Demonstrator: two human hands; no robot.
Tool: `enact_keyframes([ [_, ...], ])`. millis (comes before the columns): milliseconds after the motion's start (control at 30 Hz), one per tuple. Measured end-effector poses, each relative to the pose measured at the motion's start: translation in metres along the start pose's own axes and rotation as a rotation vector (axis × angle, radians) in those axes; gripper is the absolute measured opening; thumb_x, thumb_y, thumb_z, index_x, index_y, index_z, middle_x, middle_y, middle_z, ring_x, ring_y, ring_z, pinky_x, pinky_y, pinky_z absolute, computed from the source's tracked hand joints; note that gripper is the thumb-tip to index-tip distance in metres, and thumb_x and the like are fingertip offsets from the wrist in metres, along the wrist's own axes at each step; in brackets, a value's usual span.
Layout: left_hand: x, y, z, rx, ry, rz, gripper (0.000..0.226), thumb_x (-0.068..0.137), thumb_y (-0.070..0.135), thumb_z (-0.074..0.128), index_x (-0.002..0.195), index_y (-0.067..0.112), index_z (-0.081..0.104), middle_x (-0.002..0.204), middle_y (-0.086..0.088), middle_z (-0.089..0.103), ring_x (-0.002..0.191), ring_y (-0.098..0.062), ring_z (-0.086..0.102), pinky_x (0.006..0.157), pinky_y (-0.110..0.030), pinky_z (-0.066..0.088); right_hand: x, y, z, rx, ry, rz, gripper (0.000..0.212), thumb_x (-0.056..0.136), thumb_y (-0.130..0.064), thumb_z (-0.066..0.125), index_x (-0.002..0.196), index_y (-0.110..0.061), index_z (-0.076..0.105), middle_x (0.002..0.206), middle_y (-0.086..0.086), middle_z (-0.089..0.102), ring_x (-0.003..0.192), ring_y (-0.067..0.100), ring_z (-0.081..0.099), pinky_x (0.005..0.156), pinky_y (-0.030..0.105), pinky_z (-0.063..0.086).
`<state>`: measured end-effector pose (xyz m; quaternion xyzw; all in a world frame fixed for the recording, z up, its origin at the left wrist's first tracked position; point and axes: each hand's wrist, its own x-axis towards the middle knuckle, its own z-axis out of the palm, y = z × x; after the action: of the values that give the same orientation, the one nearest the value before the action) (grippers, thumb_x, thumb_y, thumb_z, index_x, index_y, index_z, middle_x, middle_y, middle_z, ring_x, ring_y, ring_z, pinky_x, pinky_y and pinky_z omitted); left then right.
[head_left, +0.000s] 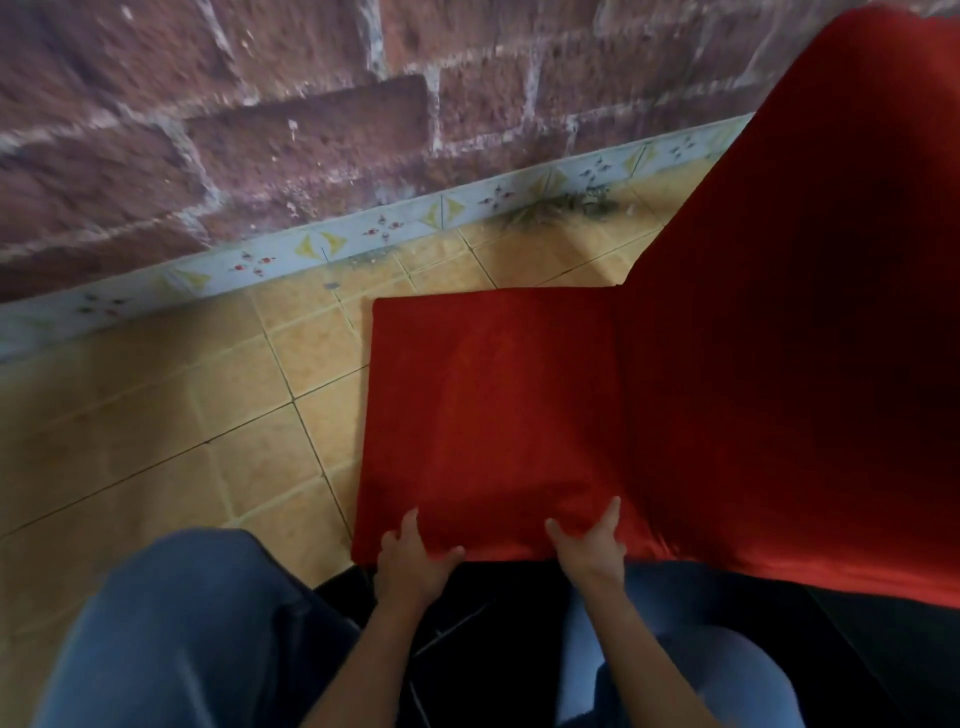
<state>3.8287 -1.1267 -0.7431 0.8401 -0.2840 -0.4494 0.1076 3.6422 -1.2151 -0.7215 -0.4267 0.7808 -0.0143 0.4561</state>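
A large red cloth (498, 405) lies partly folded on the tiled floor, with a flat square section in the middle. Its right part (810, 312) rises up steeply toward the top right corner. My left hand (413, 558) grips the near edge of the square section, thumb on top and fingers curled under. A short way to the right, my right hand (592, 545) holds the same near edge, with the fingers spread over the fabric. Both forearms reach in from the bottom.
My knees in blue jeans (171, 623) frame the hands at the bottom. A dark surface (498, 623) lies under the forearms. Yellow floor tiles (208, 415) extend left to a patterned skirting strip (311, 244) and a rough brick wall (260, 119).
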Motion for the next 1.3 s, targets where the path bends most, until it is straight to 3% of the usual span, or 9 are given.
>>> enact_keyframes([
  [133, 0.011, -0.006, 0.037, -0.226, 0.072, -0.115, 0.107, 0.081, 0.050, 0.072, 0.154, 0.019, 0.000, 0.147, -0.025, 0.025, 0.130, -0.041, 0.038, 0.103, -0.045, 0.037, 0.012, 0.004, 0.021, 0.043, 0.085, 0.020, 0.108, 0.086, -0.051, 0.065, 0.152, -0.028, -0.017, 0.155, 0.033, 0.003, 0.120, 0.048, 0.051, 0.096, 0.046, 0.045],
  [233, 0.018, -0.003, 0.058, -0.323, 0.136, -0.171, 0.110, 0.081, 0.050, 0.071, 0.154, 0.018, -0.005, 0.149, -0.026, 0.021, 0.131, -0.042, 0.036, 0.105, -0.047, 0.036, 0.017, 0.004, 0.041, 0.090, 0.138, 0.047, 0.112, 0.086, -0.052, 0.065, 0.152, -0.024, -0.020, 0.156, 0.029, -0.014, 0.126, 0.050, 0.045, 0.100, 0.048, 0.043],
  [333, 0.019, -0.003, 0.072, -0.355, 0.201, -0.195, 0.113, 0.080, 0.053, 0.071, 0.153, 0.017, -0.006, 0.152, -0.023, 0.018, 0.131, -0.041, 0.036, 0.104, -0.049, 0.037, 0.019, 0.013, 0.054, 0.111, 0.187, 0.070, 0.111, 0.086, -0.052, 0.065, 0.152, -0.019, -0.018, 0.157, 0.027, -0.017, 0.127, 0.050, 0.043, 0.101, 0.048, 0.042],
  [533, 0.021, -0.009, 0.085, -0.391, 0.236, -0.319, 0.115, 0.078, 0.057, 0.070, 0.153, 0.014, -0.005, 0.150, -0.022, 0.025, 0.128, -0.043, 0.041, 0.103, -0.053, 0.040, 0.025, 0.040, 0.060, 0.171, 0.215, 0.095, 0.113, 0.086, -0.054, 0.063, 0.151, -0.020, -0.022, 0.157, 0.030, -0.002, 0.127, 0.050, 0.043, 0.102, 0.052, 0.040],
  [667, 0.024, -0.006, 0.100, -0.563, 0.194, -0.345, 0.119, 0.081, 0.057, 0.066, 0.151, 0.013, -0.019, 0.144, -0.023, 0.039, 0.125, -0.041, 0.047, 0.102, -0.044, 0.039, 0.029, 0.044, 0.062, 0.280, 0.245, 0.076, 0.117, 0.084, -0.055, 0.065, 0.150, -0.020, -0.025, 0.156, 0.029, 0.014, 0.131, 0.046, 0.041, 0.103, 0.050, 0.038],
  [833, 0.034, 0.010, 0.109, -0.794, 0.221, -0.384, 0.127, 0.080, 0.059, 0.067, 0.145, 0.018, -0.035, 0.145, -0.022, 0.039, 0.128, -0.038, 0.047, 0.107, -0.039, 0.035, 0.036, 0.043, 0.061, 0.491, 0.349, 0.136, 0.117, 0.084, -0.052, 0.067, 0.151, -0.009, -0.019, 0.146, 0.029, 0.035, 0.128, 0.042, 0.046, 0.102, 0.046, 0.040],
  [1067, 0.042, 0.025, 0.113, -0.939, 0.283, -0.450, 0.130, 0.078, 0.060, 0.069, 0.144, 0.018, -0.036, 0.144, -0.023, 0.040, 0.125, -0.039, 0.049, 0.105, -0.041, 0.038, 0.045, 0.038, 0.064, 0.576, 0.303, 0.178, 0.131, 0.078, -0.055, 0.072, 0.145, -0.012, -0.032, 0.149, 0.029, 0.031, 0.128, 0.041, 0.046, 0.103, 0.045, 0.041],
  [1300, 0.051, 0.027, 0.125, -1.022, 0.325, -0.514, 0.135, 0.074, 0.057, 0.074, 0.146, 0.010, -0.030, 0.149, -0.023, 0.034, 0.132, -0.036, 0.044, 0.109, -0.040, 0.034, 0.056, 0.039, 0.064, 0.711, 0.292, 0.220, 0.138, 0.073, -0.049, 0.079, 0.144, -0.016, -0.035, 0.143, 0.025, 0.042, 0.124, 0.037, 0.052, 0.099, 0.037, 0.042],
])
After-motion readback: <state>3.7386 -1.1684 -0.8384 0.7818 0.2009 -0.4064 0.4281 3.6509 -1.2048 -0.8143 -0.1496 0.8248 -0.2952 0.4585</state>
